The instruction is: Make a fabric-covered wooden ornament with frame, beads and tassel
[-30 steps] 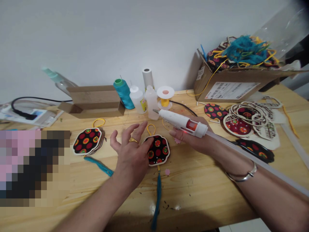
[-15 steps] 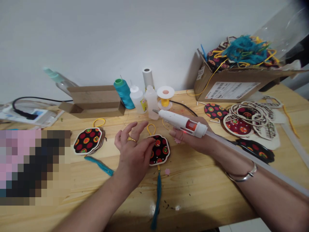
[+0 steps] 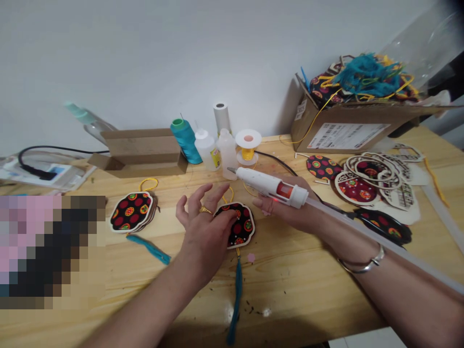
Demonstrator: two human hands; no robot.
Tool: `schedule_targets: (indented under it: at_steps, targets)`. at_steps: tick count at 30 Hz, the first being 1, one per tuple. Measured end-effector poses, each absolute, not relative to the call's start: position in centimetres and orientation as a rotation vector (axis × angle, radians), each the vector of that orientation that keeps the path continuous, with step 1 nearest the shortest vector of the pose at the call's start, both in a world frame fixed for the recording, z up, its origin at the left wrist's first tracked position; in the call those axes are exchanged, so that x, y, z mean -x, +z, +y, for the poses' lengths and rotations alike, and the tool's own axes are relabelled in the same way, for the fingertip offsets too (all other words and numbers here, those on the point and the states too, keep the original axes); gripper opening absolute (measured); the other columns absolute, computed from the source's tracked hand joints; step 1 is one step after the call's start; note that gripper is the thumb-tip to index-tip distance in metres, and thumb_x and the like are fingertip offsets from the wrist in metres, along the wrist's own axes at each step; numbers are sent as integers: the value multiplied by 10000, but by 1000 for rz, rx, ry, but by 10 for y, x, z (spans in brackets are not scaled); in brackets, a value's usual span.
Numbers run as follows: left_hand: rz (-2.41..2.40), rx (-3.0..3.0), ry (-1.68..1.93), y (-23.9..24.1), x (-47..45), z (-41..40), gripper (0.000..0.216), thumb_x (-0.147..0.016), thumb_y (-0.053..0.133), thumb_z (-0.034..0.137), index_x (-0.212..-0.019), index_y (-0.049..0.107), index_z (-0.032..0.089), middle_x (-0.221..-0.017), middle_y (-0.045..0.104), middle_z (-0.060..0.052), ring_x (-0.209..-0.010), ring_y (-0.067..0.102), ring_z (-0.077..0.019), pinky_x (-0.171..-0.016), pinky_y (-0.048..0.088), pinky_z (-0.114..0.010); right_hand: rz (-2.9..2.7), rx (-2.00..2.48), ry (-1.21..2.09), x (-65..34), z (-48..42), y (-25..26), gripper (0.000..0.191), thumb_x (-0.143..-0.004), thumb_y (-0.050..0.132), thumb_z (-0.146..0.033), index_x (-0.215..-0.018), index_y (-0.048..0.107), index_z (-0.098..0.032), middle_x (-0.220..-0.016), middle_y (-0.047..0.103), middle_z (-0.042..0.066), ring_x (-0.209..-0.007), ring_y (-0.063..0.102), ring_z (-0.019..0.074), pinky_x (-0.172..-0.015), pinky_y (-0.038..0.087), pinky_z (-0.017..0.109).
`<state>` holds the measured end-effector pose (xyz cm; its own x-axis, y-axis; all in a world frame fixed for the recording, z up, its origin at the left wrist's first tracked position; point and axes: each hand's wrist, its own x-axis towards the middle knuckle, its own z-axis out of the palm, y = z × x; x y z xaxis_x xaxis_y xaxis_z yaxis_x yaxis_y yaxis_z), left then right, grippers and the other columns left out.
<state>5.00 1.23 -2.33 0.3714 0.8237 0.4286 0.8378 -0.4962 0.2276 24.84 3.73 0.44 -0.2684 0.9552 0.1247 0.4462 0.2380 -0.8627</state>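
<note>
My left hand (image 3: 205, 227) lies with fingers spread over the left part of a black ornament with red and yellow dots (image 3: 242, 226). A yellow loop shows at the ornament's top and a teal tassel (image 3: 236, 295) hangs from its bottom toward me. My right hand (image 3: 293, 210) is wrapped around a white glue gun (image 3: 270, 186). The gun's nozzle points left, just above and behind the ornament. A long clear glue stick (image 3: 380, 241) runs out of its back along my right forearm.
A stack of similar ornaments (image 3: 133, 210) with a teal tassel lies left. Behind stand a teal thread cone (image 3: 186, 140), two white bottles (image 3: 206, 149), a yellow thread spool (image 3: 248, 145) and a small cardboard box (image 3: 141, 151). A large cardboard box (image 3: 348, 125) and cut pieces (image 3: 366, 181) fill the right.
My left hand has slid right, further onto the ornament. The glue gun has dipped slightly lower and toward the left.
</note>
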Motion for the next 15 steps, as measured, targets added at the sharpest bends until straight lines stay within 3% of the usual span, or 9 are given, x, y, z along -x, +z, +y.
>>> schedule_targets:
  at_steps: [6,15]
  targets:
    - [-1565,2574,-780,-24,-50,12,182,-797,587,134,-743,696,269,-1302,552,-23,-1233,392,-308,-998,207,-593,-1889,1243,946,-250,40,4,267,-774,641,-369,-634,501,-188,-633,508,-16,-593,469,119,-552,369,260]
    - [-1603,2556,-789,-22,-49,11,213,-817,571,150,-802,730,291,-922,639,-49,-965,463,-265,-894,287,-546,-1858,1285,1030,-254,41,-1,298,-762,650,-423,-641,512,-188,-589,504,-26,-558,455,111,-513,345,251]
